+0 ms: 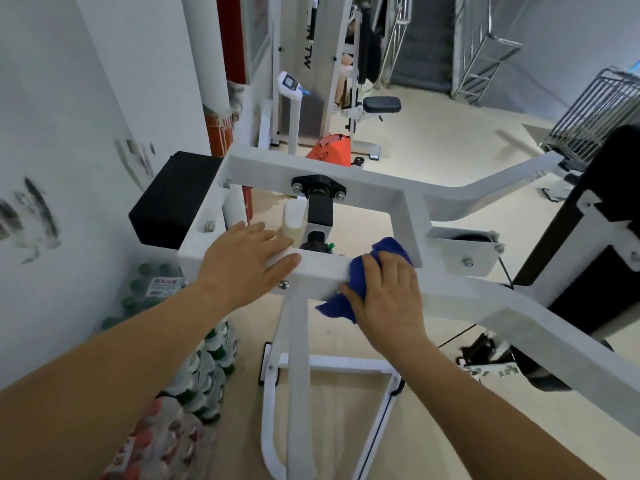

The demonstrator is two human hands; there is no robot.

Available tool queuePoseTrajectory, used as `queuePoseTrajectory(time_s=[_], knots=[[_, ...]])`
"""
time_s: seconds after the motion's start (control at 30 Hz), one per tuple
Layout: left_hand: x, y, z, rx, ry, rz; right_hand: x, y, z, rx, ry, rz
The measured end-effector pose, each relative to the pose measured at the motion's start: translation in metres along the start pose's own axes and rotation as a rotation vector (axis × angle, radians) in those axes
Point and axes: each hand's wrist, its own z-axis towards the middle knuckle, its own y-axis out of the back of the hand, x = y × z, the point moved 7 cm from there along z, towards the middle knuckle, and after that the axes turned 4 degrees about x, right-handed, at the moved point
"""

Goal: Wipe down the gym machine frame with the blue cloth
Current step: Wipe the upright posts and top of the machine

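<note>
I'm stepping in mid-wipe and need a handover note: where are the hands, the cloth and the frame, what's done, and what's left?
Left hand: open, resting flat on the white frame, on its near crossbar.
Right hand: open, pressing the blue cloth onto the same crossbar, to the right of the other hand.
Done: cloth on the bar; the cleaned area cannot be told.
Left: far crossbar and lower post, at least.

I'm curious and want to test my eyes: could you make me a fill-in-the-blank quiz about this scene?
The right hand presses a ____ cloth on the white frame.
The left hand lies flat on the frame, holding ____.
Packs of bottles stand on the floor at the person's ____ side.
Missing: blue; nothing; left.
</note>
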Motion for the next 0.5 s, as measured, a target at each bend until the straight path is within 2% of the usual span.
queuePoseTrajectory(time_s=[0.1, 0.23, 0.3, 0.4, 0.5], knots=[[0.003, -0.004, 0.0, 0.023, -0.019, 0.023, -0.013, 0.004, -0.001, 0.003, 0.077, 0.027], [0.001, -0.006, 0.003, 0.045, -0.014, 0.032, -0.073, 0.007, -0.022, -0.028, -0.042, -0.035], [-0.001, -0.005, 0.004, 0.046, 0.001, 0.02, -0.074, 0.006, -0.024, -0.051, -0.088, -0.041], [-0.022, 0.008, 0.003, -0.079, -0.057, -0.015, -0.04, 0.002, -0.013, -0.037, -0.065, -0.004], [-0.052, 0.018, 0.003, -0.202, -0.149, -0.164, -0.017, -0.002, -0.006, -0.013, -0.002, 0.047]])
